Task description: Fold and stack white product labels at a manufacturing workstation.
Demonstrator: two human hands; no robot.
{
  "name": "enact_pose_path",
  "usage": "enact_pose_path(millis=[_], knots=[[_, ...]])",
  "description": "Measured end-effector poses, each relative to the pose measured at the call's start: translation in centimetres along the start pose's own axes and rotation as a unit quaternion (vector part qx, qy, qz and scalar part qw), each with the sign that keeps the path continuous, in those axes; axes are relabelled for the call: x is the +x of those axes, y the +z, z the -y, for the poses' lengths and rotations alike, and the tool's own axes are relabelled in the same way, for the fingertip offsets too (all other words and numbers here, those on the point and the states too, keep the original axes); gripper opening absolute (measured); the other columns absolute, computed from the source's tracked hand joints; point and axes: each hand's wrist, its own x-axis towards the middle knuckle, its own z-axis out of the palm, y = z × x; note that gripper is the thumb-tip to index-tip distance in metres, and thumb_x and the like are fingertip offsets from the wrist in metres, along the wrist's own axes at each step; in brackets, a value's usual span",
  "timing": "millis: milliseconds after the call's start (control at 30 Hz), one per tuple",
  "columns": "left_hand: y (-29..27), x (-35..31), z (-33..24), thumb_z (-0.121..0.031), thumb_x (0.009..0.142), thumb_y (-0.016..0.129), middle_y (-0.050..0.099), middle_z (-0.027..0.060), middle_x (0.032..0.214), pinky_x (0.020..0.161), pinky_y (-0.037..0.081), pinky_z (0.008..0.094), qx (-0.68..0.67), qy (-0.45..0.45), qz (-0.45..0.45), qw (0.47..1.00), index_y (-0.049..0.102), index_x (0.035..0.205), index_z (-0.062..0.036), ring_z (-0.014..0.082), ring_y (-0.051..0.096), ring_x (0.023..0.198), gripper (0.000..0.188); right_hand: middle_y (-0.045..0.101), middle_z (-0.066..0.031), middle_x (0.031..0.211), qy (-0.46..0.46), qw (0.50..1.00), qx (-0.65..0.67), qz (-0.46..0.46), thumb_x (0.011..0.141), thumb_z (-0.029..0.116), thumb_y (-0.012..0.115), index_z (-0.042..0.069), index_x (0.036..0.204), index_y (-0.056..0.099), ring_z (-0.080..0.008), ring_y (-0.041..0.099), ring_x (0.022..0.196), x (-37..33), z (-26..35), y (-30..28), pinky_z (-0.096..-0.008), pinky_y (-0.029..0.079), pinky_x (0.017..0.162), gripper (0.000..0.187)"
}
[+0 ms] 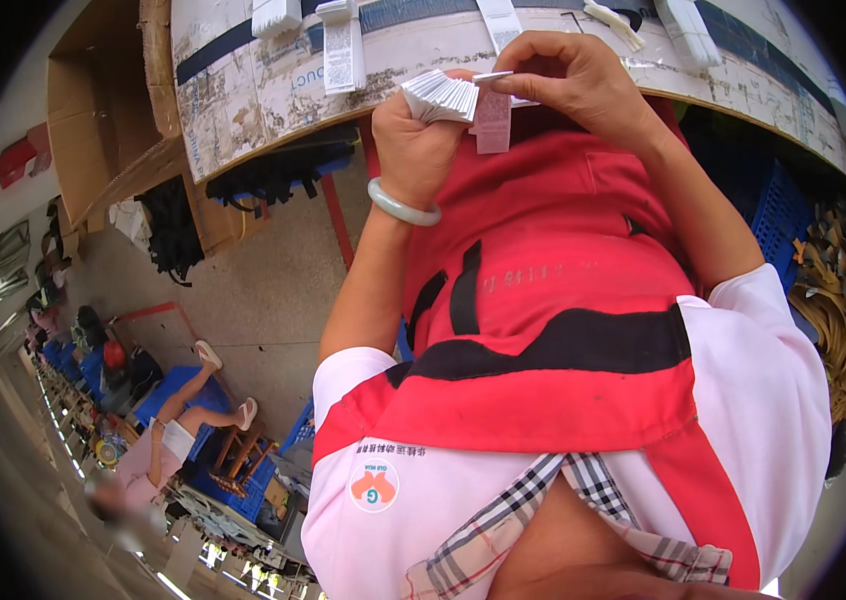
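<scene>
Just off the near edge of the bench (243, 90), the left hand (413, 140) was closed around a fanned stack of white tags (443, 97), held over the red apron (543, 300) and clear of the worn benchtop. The right hand (573, 75) pinched one pale pink tag (492, 122) between thumb and fingertips, touching the stack. More white tag bundles (341, 45) lay near the bench's edge, well apart from both hands.

I see bright, even daylight with soft shadows under the tabletop (503, 45). The fisheye bends straight edges hard toward a black rim. The centre is sharp; the far person (133, 470) at lower left is blurred, and light strips there glare.
</scene>
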Motion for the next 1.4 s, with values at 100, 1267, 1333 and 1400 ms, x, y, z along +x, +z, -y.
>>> enact_pose_path(millis=[100,1267,1333,1400], knots=[[0.2,-0.2,0.0,0.005,0.082,0.067,0.070,0.0023,0.086,0.065,0.051,0.0220,0.000,-0.002,0.000,1.000,0.070,0.100,0.0008,0.0068,0.062,0.075,0.019,0.064,0.0004,0.089,0.020,1.000,0.008,0.003,0.089,0.011,0.068,0.000,0.096,0.066,-0.0055,0.059,0.084,-0.1,0.7,0.1,-0.0212,0.050,0.078,0.013],[0.6,-0.1,1.2,-0.024,0.096,0.060,0.056,0.0040,0.079,0.061,0.050,0.0265,-0.234,-0.226,0.132,0.936,0.058,0.109,0.0009,0.0173,0.061,0.072,0.029,0.062,-0.0012,0.096,-0.022,0.955,-0.252,-0.153,0.092,0.016,0.064,0.006,0.104,0.070,-0.0098,0.058,0.087,3.2,-2.2,-1.4,-0.0231,0.046,0.077,0.016],[0.7,0.1,1.2,-0.022,0.095,0.061,0.055,0.0034,0.078,0.059,0.049,0.0268,-0.231,-0.224,0.112,0.940,0.058,0.110,0.0013,0.0165,0.060,0.071,0.028,0.062,-0.0124,0.091,-0.140,0.895,-0.369,-0.207,0.078,0.013,0.074,0.007,0.090,0.071,-0.0307,0.059,0.089,4.1,-2.7,-1.9,-0.0384,0.048,0.078,0.013],[0.7,0.3,1.4,-0.018,0.093,0.065,0.057,0.0037,0.080,0.060,0.049,0.0264,-0.206,-0.219,0.118,0.946,0.061,0.106,0.0010,0.0158,0.059,0.071,0.023,0.062,-0.0124,0.092,-0.175,0.890,-0.363,-0.216,0.079,0.013,0.074,0.007,0.090,0.071,-0.0310,0.059,0.089,4.4,-4.8,-2.7,-0.0381,0.048,0.077,0.013]])
